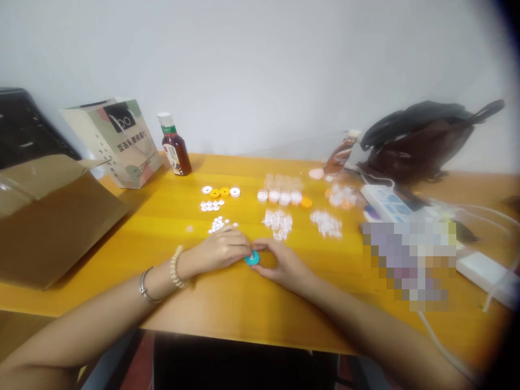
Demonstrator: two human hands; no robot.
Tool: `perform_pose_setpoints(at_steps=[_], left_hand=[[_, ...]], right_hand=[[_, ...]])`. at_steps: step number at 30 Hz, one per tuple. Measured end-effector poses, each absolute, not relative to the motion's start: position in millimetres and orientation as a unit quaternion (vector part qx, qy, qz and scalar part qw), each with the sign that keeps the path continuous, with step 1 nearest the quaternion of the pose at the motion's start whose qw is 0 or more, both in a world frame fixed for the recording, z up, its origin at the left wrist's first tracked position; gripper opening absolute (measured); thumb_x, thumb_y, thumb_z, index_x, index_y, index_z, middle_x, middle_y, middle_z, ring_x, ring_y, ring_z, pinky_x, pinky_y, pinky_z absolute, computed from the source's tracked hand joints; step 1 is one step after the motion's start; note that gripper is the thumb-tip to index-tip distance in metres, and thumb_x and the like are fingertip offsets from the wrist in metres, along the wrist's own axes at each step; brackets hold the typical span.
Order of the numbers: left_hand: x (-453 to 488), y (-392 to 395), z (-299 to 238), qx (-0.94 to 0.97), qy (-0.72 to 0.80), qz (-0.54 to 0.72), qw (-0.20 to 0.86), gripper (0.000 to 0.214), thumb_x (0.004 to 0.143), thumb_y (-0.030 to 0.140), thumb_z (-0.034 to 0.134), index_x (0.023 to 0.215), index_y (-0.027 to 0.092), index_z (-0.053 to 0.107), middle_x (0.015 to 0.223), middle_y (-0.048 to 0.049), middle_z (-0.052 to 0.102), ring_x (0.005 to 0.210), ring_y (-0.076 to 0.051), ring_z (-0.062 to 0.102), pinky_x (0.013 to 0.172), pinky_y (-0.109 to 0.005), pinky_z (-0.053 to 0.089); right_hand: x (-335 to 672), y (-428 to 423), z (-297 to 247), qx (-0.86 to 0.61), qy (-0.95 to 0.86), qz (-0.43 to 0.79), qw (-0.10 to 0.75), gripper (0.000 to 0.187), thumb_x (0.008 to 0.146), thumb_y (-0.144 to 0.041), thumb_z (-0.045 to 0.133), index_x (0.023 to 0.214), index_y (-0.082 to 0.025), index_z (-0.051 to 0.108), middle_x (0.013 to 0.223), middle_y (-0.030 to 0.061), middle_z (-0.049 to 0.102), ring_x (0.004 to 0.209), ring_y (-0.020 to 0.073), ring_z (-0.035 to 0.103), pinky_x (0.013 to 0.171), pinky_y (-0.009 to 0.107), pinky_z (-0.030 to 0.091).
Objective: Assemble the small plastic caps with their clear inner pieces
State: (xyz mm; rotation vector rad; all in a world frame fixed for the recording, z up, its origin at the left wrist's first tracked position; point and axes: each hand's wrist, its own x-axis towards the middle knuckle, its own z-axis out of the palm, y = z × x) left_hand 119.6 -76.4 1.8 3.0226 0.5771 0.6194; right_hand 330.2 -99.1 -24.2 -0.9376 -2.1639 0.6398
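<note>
Near the table [227,303] front edge, left hand [221,250] and right hand [284,265] pinched together on the teal disc [252,258]. Best kept flat, pressed evenly from both sides, clear of the small white parts [218,223] just behind

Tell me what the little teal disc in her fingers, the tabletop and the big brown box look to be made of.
The teal disc, pinched between the left hand and right hand, looks like smooth moulded plastic, judging by its even colour. The tabletop seems varnished wood or laminate: yellow, streaked, faintly glossy. The brown box looks like matte cardboard, with folded flaps.
</note>
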Motion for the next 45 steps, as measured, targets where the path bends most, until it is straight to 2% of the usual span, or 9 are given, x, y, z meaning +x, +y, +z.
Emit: perform_pose_setpoints(at_steps=[11,18,24,32,36,45], left_hand=[[118,-76,2,0.956,0.202,0.204,0.052,0.019,0.089,0.021,0.044,0.099,0.021,0.059,0.096,-0.0033,0.065,0.090,-0.014,0.056,0.080,-0.031,0.038],[116,-77,7,0.955,0.186,0.209,0.096,0.020,0.083,0.024,0.052,0.100,0.022,0.062,0.097,-0.0050,0.062,0.093,-0.016,0.054,0.086,-0.032,0.039],[113,-80,13,0.957,0.202,0.186,0.090,0.023,0.080,0.021,0.053,0.100,0.025,0.063,0.102,-0.0050,0.058,0.095,-0.018,0.051,0.091,-0.036,0.035],[112,-88,20,0.968,0.194,0.157,0.034,0.035,0.080,0.016,0.047,0.113,0.022,0.056,0.101,-0.0071,0.057,0.097,-0.020,0.050,0.089,-0.037,0.034],[115,-93,18,0.964,0.205,0.165,0.047,0.034,0.081,0.017,0.046,0.114,0.022,0.055,0.099,-0.0065,0.059,0.093,-0.018,0.052,0.088,-0.035,0.034],[74,-53,18,0.899,0.349,0.259,0.058,0.022,0.086,0.025,0.047,0.101,0.020,0.062,0.094,-0.0059,0.063,0.087,-0.016,0.056,0.081,-0.034,0.041]], right_hand=[[331,-100,-23,-0.362,-0.831,0.250,0.340,0.038,0.069,-0.023,0.066,0.103,-0.021,0.047,0.097,0.0058,0.063,0.088,0.0180,0.063,0.080,0.033,0.051],[331,-100,-24,-0.353,-0.830,0.255,0.348,0.038,0.070,-0.023,0.065,0.103,-0.021,0.046,0.096,0.0054,0.063,0.088,0.0176,0.063,0.080,0.033,0.051],[330,-101,-22,-0.358,-0.824,0.268,0.348,0.036,0.070,-0.023,0.064,0.102,-0.021,0.047,0.096,0.0050,0.063,0.087,0.0174,0.064,0.079,0.033,0.051],[330,-101,-25,-0.364,-0.820,0.274,0.347,0.036,0.070,-0.022,0.064,0.100,-0.021,0.044,0.095,0.0055,0.062,0.088,0.0174,0.063,0.079,0.033,0.051],[331,-100,-25,-0.362,-0.825,0.264,0.344,0.034,0.070,-0.022,0.063,0.099,-0.022,0.045,0.092,0.0048,0.062,0.087,0.0183,0.062,0.079,0.034,0.051],[335,-101,-21,-0.367,-0.837,0.238,0.330,0.031,0.071,-0.021,0.062,0.098,-0.021,0.049,0.093,0.0054,0.061,0.087,0.0182,0.061,0.079,0.035,0.051]])
